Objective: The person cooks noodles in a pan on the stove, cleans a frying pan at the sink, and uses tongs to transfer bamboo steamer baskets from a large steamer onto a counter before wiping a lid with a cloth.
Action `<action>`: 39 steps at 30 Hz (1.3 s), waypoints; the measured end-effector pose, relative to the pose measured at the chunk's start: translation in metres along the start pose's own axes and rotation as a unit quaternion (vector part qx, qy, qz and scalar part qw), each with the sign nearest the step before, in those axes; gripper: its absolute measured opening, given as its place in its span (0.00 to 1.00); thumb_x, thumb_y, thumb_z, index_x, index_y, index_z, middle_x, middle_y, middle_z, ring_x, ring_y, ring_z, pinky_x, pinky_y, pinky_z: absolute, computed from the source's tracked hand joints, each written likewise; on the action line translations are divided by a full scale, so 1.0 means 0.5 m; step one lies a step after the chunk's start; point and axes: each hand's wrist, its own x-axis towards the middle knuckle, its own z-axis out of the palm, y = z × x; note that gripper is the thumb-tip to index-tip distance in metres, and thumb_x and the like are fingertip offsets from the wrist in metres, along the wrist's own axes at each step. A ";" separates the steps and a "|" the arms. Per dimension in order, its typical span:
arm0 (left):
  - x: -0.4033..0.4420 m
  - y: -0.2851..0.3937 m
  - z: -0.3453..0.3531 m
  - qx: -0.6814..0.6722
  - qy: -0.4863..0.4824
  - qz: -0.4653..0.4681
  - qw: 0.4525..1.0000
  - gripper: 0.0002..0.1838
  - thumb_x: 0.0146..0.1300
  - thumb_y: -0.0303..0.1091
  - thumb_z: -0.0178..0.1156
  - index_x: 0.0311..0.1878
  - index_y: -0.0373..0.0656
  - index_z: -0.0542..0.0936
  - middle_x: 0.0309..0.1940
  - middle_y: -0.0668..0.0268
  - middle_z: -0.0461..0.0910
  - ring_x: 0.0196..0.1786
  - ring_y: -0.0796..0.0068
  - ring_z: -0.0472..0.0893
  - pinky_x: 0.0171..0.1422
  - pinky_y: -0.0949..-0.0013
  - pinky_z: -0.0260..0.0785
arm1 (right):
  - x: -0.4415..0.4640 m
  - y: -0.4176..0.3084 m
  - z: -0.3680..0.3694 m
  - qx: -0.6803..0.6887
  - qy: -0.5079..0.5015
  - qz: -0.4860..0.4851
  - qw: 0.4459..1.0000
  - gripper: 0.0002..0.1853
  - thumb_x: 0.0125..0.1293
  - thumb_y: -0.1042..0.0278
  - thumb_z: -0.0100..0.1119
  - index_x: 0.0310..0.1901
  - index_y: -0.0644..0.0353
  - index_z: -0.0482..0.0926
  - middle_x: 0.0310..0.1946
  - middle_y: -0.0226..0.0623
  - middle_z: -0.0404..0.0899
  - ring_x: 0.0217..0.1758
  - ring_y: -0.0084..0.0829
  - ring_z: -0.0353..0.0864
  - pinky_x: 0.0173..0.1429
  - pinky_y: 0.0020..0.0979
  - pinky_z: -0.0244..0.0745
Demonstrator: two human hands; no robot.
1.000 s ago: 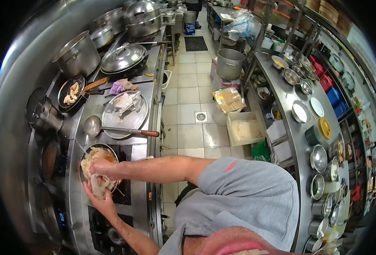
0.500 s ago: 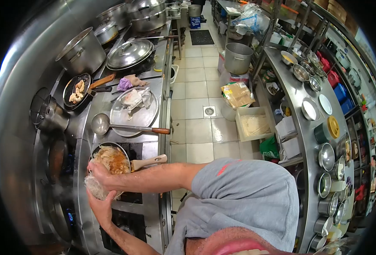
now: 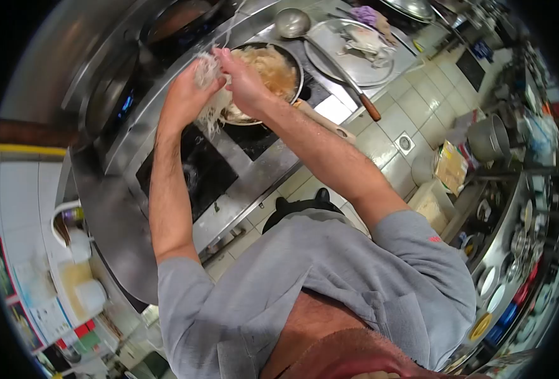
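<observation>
A tangled bundle of thin white noodles (image 3: 207,72) is held between my two hands, with strands hanging below and a few sticking up. My left hand (image 3: 186,91) wraps round the bundle from the left side. On the right, my right hand (image 3: 245,79) grips it with fingers closed at the top. Both hands are at the left edge of a frying pan (image 3: 302,74), which holds pale noodles in brownish-orange liquid (image 3: 278,77). The pan's light handle (image 3: 327,121) points down to the right, partly under my right forearm.
A ladle (image 3: 342,66) lies across a round metal tray (image 3: 330,44) with a crumpled white cloth (image 3: 369,43). A dark wok (image 3: 109,95) stands over a blue flame (image 3: 126,104) at left. A black burner (image 3: 194,170) is near my left forearm.
The view has swung round to the left, bringing my whole left arm in. My hands stay closed on the noodles beside the pan, and the strands now hang more loosely.
</observation>
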 end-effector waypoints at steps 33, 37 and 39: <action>0.040 0.161 -0.154 0.153 -0.159 0.112 0.969 0.10 0.49 0.22 0.59 0.37 0.38 0.79 0.30 0.61 0.81 0.34 0.73 0.79 0.41 0.70 0.71 | -0.188 -0.173 -0.504 -0.417 0.061 0.226 0.878 0.14 0.58 0.67 0.60 0.42 0.64 0.72 0.17 0.27 0.65 0.13 0.20 0.64 0.17 0.24 0.58; 0.043 0.162 -0.166 0.185 -0.176 0.126 0.959 0.10 0.49 0.23 0.60 0.37 0.39 0.79 0.31 0.60 0.81 0.35 0.68 0.80 0.41 0.68 0.71 | -0.237 -0.259 -0.463 -0.342 -0.005 0.207 0.917 0.23 0.57 0.74 0.57 0.56 0.64 0.68 0.23 0.29 0.69 0.19 0.21 0.70 0.23 0.22 0.65; 0.051 0.152 -0.168 0.178 -0.171 0.118 0.962 0.10 0.49 0.24 0.60 0.37 0.39 0.79 0.31 0.60 0.81 0.35 0.67 0.80 0.41 0.68 0.71 | -0.242 -0.276 -0.451 -0.371 -0.025 0.228 0.900 0.27 0.57 0.76 0.55 0.60 0.63 0.65 0.25 0.31 0.72 0.21 0.23 0.72 0.26 0.23 0.68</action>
